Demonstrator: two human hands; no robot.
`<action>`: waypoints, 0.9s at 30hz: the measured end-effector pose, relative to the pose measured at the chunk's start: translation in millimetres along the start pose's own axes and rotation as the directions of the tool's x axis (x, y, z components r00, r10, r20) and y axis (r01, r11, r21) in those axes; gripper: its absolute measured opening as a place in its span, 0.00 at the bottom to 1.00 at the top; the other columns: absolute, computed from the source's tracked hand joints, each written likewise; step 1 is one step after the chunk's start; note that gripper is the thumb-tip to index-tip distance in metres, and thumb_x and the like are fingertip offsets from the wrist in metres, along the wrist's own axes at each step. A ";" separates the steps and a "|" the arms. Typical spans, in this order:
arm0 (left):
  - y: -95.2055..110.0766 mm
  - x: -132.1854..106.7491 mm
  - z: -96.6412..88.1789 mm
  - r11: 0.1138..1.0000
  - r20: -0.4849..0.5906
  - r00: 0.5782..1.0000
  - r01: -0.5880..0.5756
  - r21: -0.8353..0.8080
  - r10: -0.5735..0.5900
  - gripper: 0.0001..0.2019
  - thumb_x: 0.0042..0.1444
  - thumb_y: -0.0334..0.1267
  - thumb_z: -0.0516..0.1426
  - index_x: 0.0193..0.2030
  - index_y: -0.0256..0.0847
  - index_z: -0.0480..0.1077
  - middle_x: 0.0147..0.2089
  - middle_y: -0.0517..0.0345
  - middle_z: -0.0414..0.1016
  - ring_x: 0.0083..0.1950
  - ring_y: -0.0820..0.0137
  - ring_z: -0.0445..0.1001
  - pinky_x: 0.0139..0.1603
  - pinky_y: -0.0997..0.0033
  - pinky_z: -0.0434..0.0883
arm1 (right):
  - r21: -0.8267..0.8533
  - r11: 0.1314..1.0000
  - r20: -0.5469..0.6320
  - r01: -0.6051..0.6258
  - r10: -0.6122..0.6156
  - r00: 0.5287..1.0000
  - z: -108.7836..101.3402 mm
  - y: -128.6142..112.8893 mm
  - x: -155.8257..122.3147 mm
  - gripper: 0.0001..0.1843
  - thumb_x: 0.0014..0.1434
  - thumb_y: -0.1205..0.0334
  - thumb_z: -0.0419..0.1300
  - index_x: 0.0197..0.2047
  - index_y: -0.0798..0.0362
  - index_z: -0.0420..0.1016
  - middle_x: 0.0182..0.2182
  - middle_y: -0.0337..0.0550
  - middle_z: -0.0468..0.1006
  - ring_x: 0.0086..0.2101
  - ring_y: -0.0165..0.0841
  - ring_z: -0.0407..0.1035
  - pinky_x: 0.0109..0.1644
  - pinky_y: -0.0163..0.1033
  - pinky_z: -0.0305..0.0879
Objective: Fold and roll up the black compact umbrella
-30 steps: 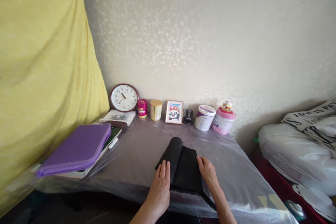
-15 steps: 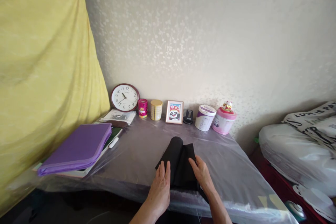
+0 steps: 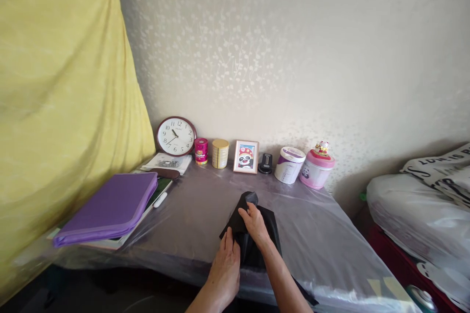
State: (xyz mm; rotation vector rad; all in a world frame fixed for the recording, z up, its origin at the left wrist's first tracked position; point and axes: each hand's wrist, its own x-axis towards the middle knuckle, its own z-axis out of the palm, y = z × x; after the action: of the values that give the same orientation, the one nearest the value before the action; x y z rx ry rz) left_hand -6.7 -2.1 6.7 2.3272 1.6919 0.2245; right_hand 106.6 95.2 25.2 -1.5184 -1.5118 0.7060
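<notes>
A black folded cloth (image 3: 270, 225) lies near the front edge of the table, with a rolled or doubled part on its left. My left hand (image 3: 226, 266) rests along the lower left of that part, fingers straight and close together against the fabric. Reaching over the cloth, my right hand (image 3: 256, 225) has its fingers curled and the thumb pressed at the top of the folded part, gripping it. A thin black strap (image 3: 309, 295) shows below my right forearm at the table's edge. What the cloth is as a whole cannot be made out.
Plastic covers the table (image 3: 323, 244). A purple folder (image 3: 106, 208) lies left. Along the wall stand a clock (image 3: 176, 136), a pink can (image 3: 201, 151), a yellow can (image 3: 220, 154), a picture frame (image 3: 246, 157), a white tub (image 3: 290, 166) and a pink-lidded tub (image 3: 316, 171).
My right hand has moved left from the cloth's right edge onto the folded part and now grips its top. The cloth's right side has spread out. My left hand stays nearly in place.
</notes>
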 end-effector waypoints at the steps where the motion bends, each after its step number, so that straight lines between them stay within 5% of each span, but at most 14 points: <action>1: -0.9 0.1 1.6 1.000 -0.012 1.000 -0.003 -0.001 0.003 0.32 0.41 0.22 0.50 0.58 0.25 0.57 0.68 0.32 0.37 0.68 0.53 0.42 0.65 0.57 0.52 | 0.007 1.000 0.015 -0.018 0.018 1.000 3.2 1.4 1.1 0.20 0.52 0.55 0.56 0.45 0.57 0.73 0.22 0.39 0.73 0.27 0.33 0.68 0.29 0.34 0.62; 11: -7.5 -1.6 2.5 0.998 -0.069 0.997 0.013 -0.065 -0.018 0.36 0.42 0.23 0.48 0.62 0.24 0.49 0.67 0.35 0.44 0.68 0.59 0.45 0.65 0.61 0.54 | 0.089 0.978 0.185 -0.190 0.171 0.968 10.5 -0.8 3.2 0.25 0.54 0.59 0.55 0.53 0.61 0.64 0.28 0.43 0.76 0.25 0.31 0.70 0.20 0.31 0.61; 16: -17.6 -10.6 2.9 0.982 -0.073 0.995 0.057 -0.180 -0.071 0.30 0.52 0.31 0.47 0.63 0.27 0.46 0.63 0.37 0.56 0.63 0.63 0.58 0.61 0.64 0.59 | 0.242 0.922 0.347 -0.304 0.210 0.914 6.8 -14.7 -1.8 0.22 0.60 0.60 0.50 0.56 0.59 0.56 0.28 0.43 0.78 0.23 0.27 0.72 0.21 0.28 0.63; 21: -17.4 -19.9 -2.6 0.982 -0.201 0.971 0.097 -0.162 -0.129 0.24 0.53 0.33 0.47 0.58 0.33 0.53 0.56 0.43 0.63 0.57 0.62 0.65 0.57 0.62 0.63 | 0.259 0.923 0.388 -0.285 0.171 0.906 5.1 -16.9 -3.5 0.16 0.61 0.60 0.48 0.51 0.57 0.60 0.29 0.44 0.80 0.23 0.26 0.73 0.22 0.26 0.62; 24: -10.5 -17.7 -10.5 0.995 -0.322 0.946 0.011 -0.098 -0.042 0.22 0.52 0.34 0.49 0.55 0.38 0.58 0.58 0.46 0.59 0.60 0.60 0.61 0.58 0.56 0.61 | 0.228 0.946 0.414 -0.232 0.121 0.902 6.6 -13.4 -1.7 0.14 0.60 0.59 0.49 0.47 0.56 0.64 0.30 0.44 0.80 0.24 0.26 0.73 0.23 0.27 0.63; 27: -2.8 -9.8 -17.1 0.993 -0.332 0.940 -0.100 -0.058 0.076 0.23 0.50 0.34 0.51 0.55 0.43 0.60 0.60 0.50 0.56 0.61 0.59 0.57 0.60 0.54 0.59 | 0.150 0.981 0.426 -0.121 0.047 0.903 7.4 -11.4 -0.5 0.13 0.59 0.57 0.50 0.42 0.55 0.69 0.29 0.42 0.80 0.24 0.27 0.72 0.25 0.29 0.64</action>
State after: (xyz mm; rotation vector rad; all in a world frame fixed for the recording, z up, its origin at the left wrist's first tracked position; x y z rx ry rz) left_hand -16.9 -8.6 22.4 2.4157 1.6852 0.7188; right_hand 94.5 95.0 31.5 -1.3600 -1.6502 1.2494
